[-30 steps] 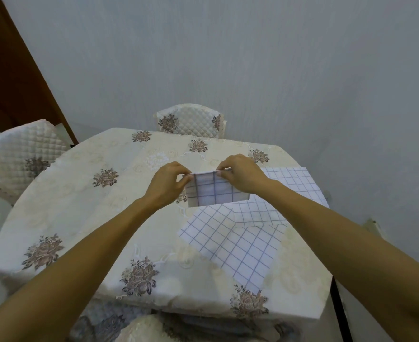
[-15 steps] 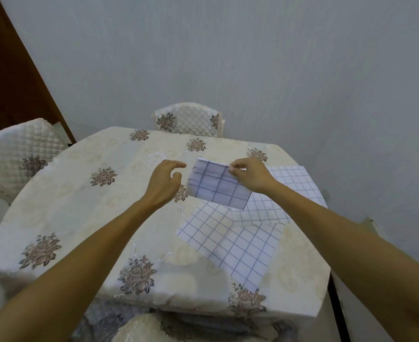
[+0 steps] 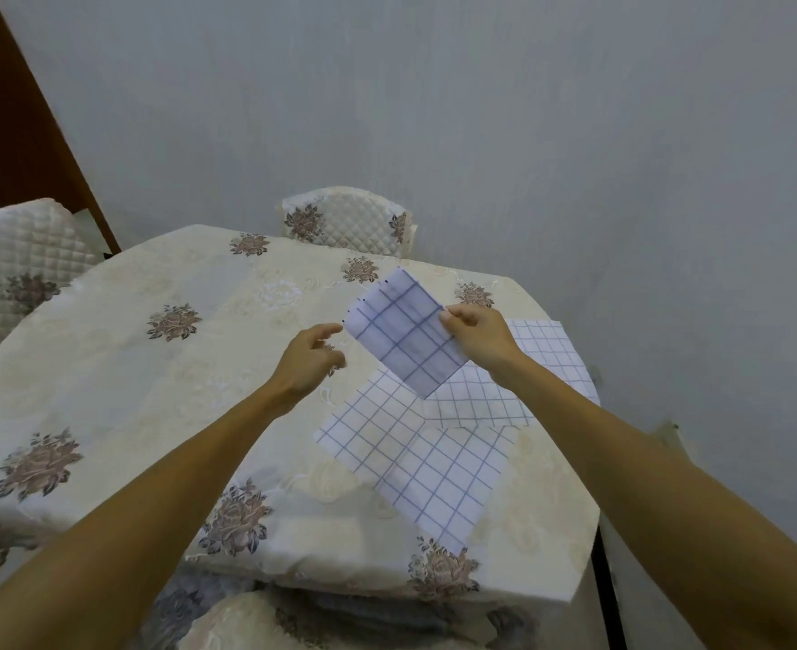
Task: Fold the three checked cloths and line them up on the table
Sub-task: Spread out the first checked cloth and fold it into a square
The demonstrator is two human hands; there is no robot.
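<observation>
My right hand (image 3: 480, 334) pinches a folded white cloth with blue checks (image 3: 403, 333) by its right edge and holds it tilted in the air above the table (image 3: 152, 391). My left hand (image 3: 309, 361) hovers just left of that cloth with loosely curled fingers, apart from it and holding nothing. Two more checked cloths lie unfolded on the table's right side: one (image 3: 427, 466) near the front edge, the other (image 3: 542, 368) further back, partly under my right arm and overlapping the first.
The table wears a cream cloth with brown flower prints. Quilted chair backs stand at the far edge (image 3: 347, 218) and at the left (image 3: 21, 255). A third chair top (image 3: 246, 621) shows below the front edge. A grey wall rises behind.
My left hand let go of the folded cloth and drew back. My right hand alone lifted the cloth and turned it to a slant.
</observation>
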